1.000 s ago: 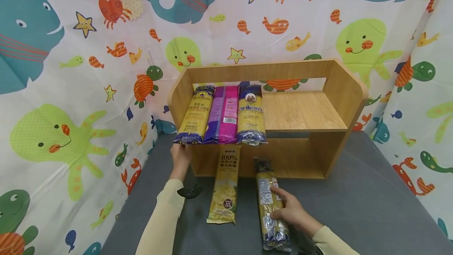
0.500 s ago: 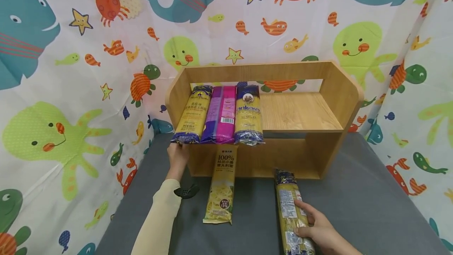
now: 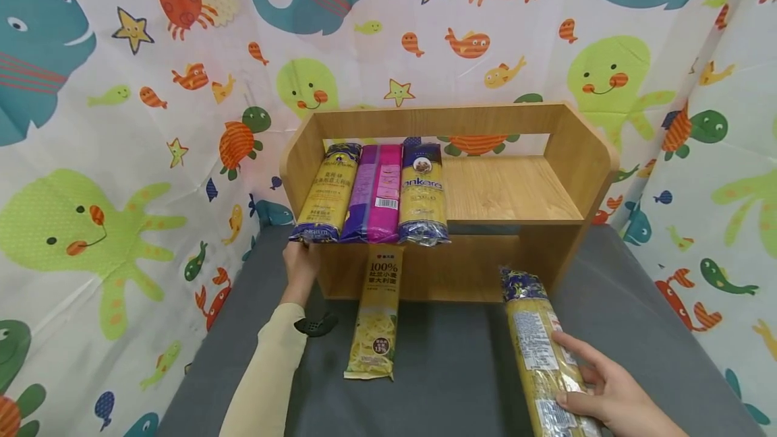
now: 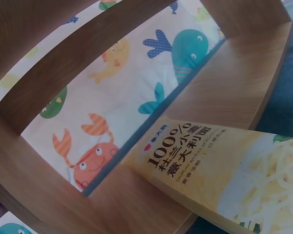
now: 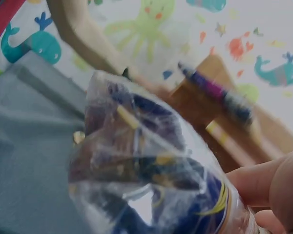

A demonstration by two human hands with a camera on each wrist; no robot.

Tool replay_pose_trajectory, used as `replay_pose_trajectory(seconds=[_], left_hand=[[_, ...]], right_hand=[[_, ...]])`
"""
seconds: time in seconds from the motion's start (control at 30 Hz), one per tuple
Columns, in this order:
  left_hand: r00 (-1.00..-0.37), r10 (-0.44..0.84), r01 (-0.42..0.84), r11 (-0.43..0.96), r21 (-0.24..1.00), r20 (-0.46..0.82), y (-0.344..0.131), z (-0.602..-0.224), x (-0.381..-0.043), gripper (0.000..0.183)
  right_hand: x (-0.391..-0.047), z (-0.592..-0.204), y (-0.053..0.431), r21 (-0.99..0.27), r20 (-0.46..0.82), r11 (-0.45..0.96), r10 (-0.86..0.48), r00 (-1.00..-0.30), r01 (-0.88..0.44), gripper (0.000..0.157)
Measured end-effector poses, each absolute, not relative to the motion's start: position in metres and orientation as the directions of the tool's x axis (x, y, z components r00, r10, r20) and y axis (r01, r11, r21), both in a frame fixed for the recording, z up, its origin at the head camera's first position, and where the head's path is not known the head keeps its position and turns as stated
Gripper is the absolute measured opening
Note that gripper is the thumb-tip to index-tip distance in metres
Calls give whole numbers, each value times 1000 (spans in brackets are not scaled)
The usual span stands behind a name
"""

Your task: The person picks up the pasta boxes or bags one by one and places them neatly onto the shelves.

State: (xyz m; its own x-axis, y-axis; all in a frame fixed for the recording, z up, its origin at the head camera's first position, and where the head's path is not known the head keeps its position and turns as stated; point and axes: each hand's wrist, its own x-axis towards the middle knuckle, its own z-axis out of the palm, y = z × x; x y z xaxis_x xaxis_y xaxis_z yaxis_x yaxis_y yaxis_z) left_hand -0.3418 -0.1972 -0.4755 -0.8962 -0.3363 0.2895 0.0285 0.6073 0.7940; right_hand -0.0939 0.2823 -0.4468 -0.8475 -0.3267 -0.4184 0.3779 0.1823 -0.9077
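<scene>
My right hand [image 3: 616,386] grips a yellow spaghetti pack [image 3: 537,336] by its right side, thumb and fingers around the edge. The pack tilts, its blue top end toward the lower right of the wooden shelf [image 3: 512,187]. In the right wrist view the clear wrapper end [image 5: 146,195] looms close. At the shelf's left side panel, just below a yellow spaghetti pack [image 3: 330,194], is my left hand [image 3: 301,268]; its fingers are mostly hidden. A pasta pack marked 100% [image 3: 374,315] leans out of the lower compartment, also seen in the left wrist view.
On the upper board, a pink and purple pack [image 3: 373,194] and an Ankara pack [image 3: 423,194] lie beside the left pack. Bare board [image 3: 510,187] shows to their right. Grey cloth [image 3: 449,369] covers the table; a sea-animal curtain [image 3: 364,73] hangs behind.
My right hand has moved right with the spaghetti pack, which appears larger and tilts more. The left hand stays at the shelf's left side. The view has shifted slightly.
</scene>
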Motion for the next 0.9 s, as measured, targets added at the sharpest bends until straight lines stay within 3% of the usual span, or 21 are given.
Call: replay_pose_trajectory(seconds=[0.17,0.27,0.5,0.67,0.77,0.9], left_hand=[[-896,-331,31,620,784,297,-197,-474,-342,33],[-895,-324,43,619,784,305,-198,-473,-343,33],[-896,-330,39,611,790,299,-199,-472,-345,34],[-905,-313,43,606,794,288,-199,-471,-343,36],[-905,-305,55,606,794,295,-200,-473,-342,36],[-909,-292,65,607,792,298,-201,-475,-343,36]], right_hand=[[-85,-423,292,-950,-295,204,-341,-893,236,73],[-80,-411,294,-969,-189,214,-342,-920,119,73],[-85,-373,296,-969,-213,-8,-482,-850,247,74],[-103,-357,288,-993,-63,-57,-490,-870,104,80],[-118,-349,282,-997,-31,-48,-457,-889,60,78],[-142,-329,266,-991,-130,81,-340,-932,109,78]])
